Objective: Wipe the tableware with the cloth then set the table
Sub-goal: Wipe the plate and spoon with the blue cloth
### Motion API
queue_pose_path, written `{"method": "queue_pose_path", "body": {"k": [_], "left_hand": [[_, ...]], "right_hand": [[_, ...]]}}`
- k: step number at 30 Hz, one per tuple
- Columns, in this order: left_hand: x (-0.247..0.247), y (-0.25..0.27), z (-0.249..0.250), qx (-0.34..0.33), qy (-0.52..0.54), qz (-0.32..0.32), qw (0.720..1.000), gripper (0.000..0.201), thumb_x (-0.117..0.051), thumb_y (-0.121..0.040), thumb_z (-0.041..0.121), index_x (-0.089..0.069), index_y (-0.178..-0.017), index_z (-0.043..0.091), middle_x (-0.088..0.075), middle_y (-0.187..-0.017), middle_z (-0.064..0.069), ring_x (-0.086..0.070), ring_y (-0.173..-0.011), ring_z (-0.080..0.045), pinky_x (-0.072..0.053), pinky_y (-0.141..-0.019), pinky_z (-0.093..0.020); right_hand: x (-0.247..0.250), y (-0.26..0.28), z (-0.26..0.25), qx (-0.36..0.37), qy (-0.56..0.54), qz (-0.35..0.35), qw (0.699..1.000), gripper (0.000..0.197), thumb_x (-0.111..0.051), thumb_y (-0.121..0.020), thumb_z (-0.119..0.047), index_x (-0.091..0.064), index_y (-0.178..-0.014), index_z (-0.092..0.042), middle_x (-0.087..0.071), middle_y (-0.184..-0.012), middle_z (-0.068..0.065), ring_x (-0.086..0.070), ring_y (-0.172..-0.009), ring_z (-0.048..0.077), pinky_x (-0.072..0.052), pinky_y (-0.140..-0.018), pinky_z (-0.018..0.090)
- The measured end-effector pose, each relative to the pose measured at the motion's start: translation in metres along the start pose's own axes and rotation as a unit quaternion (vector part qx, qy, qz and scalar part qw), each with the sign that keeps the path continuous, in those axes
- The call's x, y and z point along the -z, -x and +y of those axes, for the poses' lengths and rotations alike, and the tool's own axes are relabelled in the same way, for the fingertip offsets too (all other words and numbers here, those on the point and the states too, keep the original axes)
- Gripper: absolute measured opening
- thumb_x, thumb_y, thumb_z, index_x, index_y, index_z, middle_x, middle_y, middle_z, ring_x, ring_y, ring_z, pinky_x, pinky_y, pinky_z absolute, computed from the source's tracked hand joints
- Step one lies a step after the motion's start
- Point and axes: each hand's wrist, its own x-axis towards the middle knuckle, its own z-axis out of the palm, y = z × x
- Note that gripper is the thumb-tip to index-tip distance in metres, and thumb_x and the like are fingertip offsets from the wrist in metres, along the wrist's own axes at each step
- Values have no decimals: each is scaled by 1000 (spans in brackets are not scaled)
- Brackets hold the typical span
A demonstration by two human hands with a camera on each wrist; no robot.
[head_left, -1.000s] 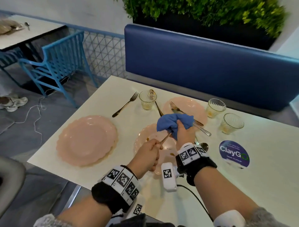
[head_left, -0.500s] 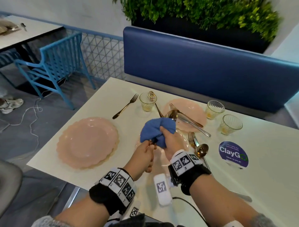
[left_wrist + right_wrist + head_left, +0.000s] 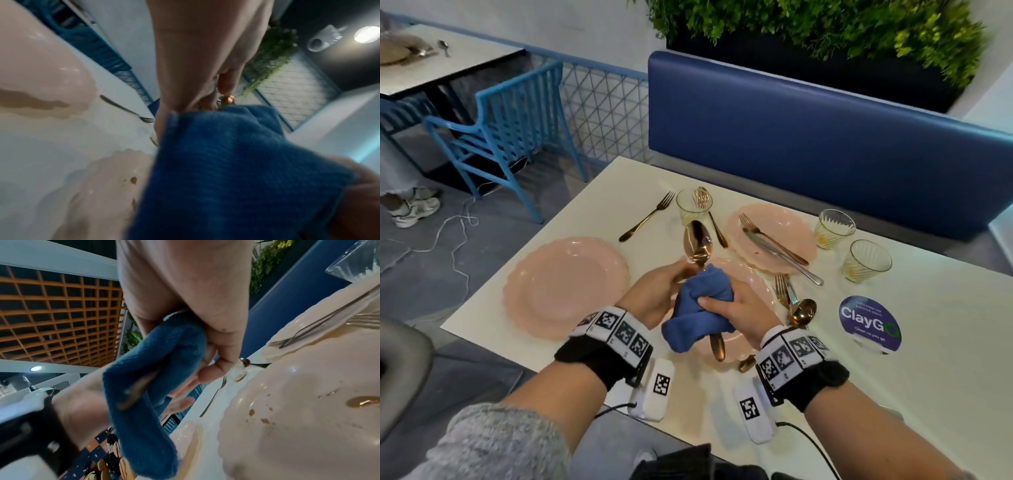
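Left hand pinching the spoon by the neck, bowl up now, popped clear of the cloth. Right hand squeezing cloth round the handle over the dirty plate. Bowl looks done, handle next, probably.

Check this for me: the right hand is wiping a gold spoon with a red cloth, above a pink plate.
Wrong colour: the cloth is blue, as the head view shows. The rest holds: the right hand wipes a gold spoon with it above a pink plate.
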Motion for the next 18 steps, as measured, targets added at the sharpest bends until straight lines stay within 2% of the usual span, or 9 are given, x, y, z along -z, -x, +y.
{"method": "queue_pose_path", "body": {"k": [2,4,7,9,10,12,14,16,18], "left_hand": [[-9,-2,-3,7,-33,-21,999,28,-41,-97,10,-63,-79,8,-69,-71,-2,-63,-71,-13,-52,-65,-21],[-10,-3,-9,11,-30,-12,999,26,-41,-97,5,-62,-80,5,-68,-70,-5,-64,-65,-13,-54,-63,-22],[-3,-9,-16,7,24,40,999,28,-38,-98,8,-60,-81,6,-67,-70,-3,-58,-74,-15,-50,-70,-25],[-1,-9,-24,7,13,61,998,28,-39,-99,11,-61,-81,8,-68,-73,-2,-56,-81,-16,-46,-77,-28],[-2,-7,-28,10,-10,61,998,26,-41,-98,12,-62,-83,8,-68,-80,-4,-57,-84,-17,-47,-81,-29],[-4,0,-34,12,-53,65,996,22,-43,-98,11,-62,-85,8,-64,-87,-7,-58,-85,-16,-47,-81,-27],[-2,4,-34,1,-53,90,995,26,-39,-99,9,-59,-82,9,-60,-83,-5,-55,-77,-14,-47,-71,-25],[10,4,-28,-10,9,125,992,28,-35,-101,9,-54,-80,10,-55,-80,-3,-52,-72,-14,-45,-67,-27],[30,2,-21,-13,69,162,984,28,-33,-101,10,-51,-79,11,-50,-76,-3,-50,-70,-14,-45,-66,-28]], "right_hand": [[-4,3,1,-2,-18,-18,1000,30,-69,-82,-10,-61,-110,-14,-67,-109,10,-64,-102,20,-50,-94,35],[-6,8,4,-6,-41,-31,999,34,-70,-78,-12,-61,-111,-12,-69,-106,10,-65,-99,19,-52,-92,34],[-10,13,14,-17,-11,-43,999,49,-73,-69,-28,-61,-114,-11,-70,-106,7,-66,-99,20,-52,-93,37],[-11,16,19,-27,13,-46,998,57,-75,-64,-38,-62,-113,-12,-71,-106,10,-67,-99,24,-52,-93,42],[-11,16,22,-32,16,-48,998,55,-75,-66,-37,-61,-112,-11,-71,-104,11,-68,-97,24,-54,-90,41],[-9,19,25,-40,22,-59,997,37,-73,-77,-23,-60,-109,-10,-71,-94,9,-69,-80,12,-57,-73,27],[-5,22,24,-57,45,-93,993,26,-70,-82,-16,-58,-104,-16,-67,-83,-1,-63,-64,0,-50,-56,16],[3,26,20,-72,80,-127,986,23,-71,-82,-18,-58,-100,-23,-65,-79,-7,-63,-62,-2,-50,-54,14],[15,28,15,-80,76,-139,984,25,-70,-82,-15,-57,-103,-22,-65,-81,-8,-63,-61,-6,-47,-51,10]]}}
